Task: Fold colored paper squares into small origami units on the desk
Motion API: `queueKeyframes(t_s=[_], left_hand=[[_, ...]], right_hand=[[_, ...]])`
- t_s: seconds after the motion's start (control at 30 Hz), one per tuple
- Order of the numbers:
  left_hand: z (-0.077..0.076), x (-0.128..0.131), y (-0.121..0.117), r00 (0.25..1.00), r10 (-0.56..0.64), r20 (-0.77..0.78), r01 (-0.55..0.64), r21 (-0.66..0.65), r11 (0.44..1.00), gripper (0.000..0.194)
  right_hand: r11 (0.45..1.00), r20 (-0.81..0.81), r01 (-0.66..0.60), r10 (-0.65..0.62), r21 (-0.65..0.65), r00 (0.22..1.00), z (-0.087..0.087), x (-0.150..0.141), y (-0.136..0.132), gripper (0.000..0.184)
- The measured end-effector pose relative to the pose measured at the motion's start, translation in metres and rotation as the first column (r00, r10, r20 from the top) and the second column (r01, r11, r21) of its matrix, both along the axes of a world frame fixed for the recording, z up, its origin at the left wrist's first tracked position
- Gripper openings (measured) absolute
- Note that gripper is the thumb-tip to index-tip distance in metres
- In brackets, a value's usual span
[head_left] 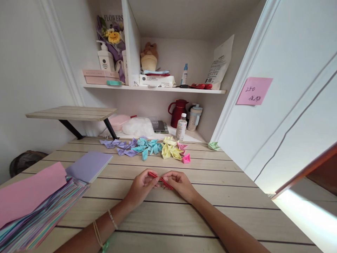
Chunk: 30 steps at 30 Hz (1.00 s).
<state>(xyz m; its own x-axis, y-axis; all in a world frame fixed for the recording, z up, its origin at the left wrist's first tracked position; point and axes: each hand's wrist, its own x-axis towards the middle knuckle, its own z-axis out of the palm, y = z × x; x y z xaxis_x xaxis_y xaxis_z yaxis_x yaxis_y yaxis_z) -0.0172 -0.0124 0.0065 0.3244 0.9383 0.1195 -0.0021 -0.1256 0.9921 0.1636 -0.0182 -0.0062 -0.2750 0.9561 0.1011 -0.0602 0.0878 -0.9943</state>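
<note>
A narrow folded piece of red paper is held slantwise between my two hands above the middle of the table. My left hand pinches its left end between thumb and fingers. The right part is gripped by my right hand, thumb on the near side. The fingertips of both hands nearly meet, and some of the paper is hidden behind them. Beyond my hands lie folded paper pieces in groups: purple, blue, yellow and pink.
On the left are a thick stack of coloured paper and a purple pad. A clear bottle stands at the back near a red jug. One green folded piece sits far right. A small raised shelf overhangs the back left.
</note>
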Motion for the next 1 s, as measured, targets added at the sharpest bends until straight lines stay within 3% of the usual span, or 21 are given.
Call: queueKeyframes(t_s=[0.67,0.77,0.87,1.0], left_hand=[[0.003,0.0,-0.003,0.997,0.028,-0.078,-0.023,0.072,0.997,0.024],[0.005,-0.001,-0.006,0.981,0.058,-0.184,-0.023,0.186,0.982,0.024],[0.006,0.0,-0.009,0.95,0.115,-0.289,0.011,0.402,0.916,0.025],[0.005,0.0,-0.011,0.949,0.129,-0.288,0.045,0.529,0.847,0.031]], right_hand=[[0.983,0.251,0.044,-0.089,0.179,0.964,-0.004,-0.001,-0.002,0.037],[0.964,0.303,0.092,-0.168,0.248,0.938,-0.001,-0.001,-0.004,0.032],[0.931,0.355,0.113,-0.242,0.348,0.903,0.002,-0.002,-0.007,0.026],[0.942,0.288,0.096,-0.193,0.32,0.938,0.002,-0.002,-0.008,0.032]])
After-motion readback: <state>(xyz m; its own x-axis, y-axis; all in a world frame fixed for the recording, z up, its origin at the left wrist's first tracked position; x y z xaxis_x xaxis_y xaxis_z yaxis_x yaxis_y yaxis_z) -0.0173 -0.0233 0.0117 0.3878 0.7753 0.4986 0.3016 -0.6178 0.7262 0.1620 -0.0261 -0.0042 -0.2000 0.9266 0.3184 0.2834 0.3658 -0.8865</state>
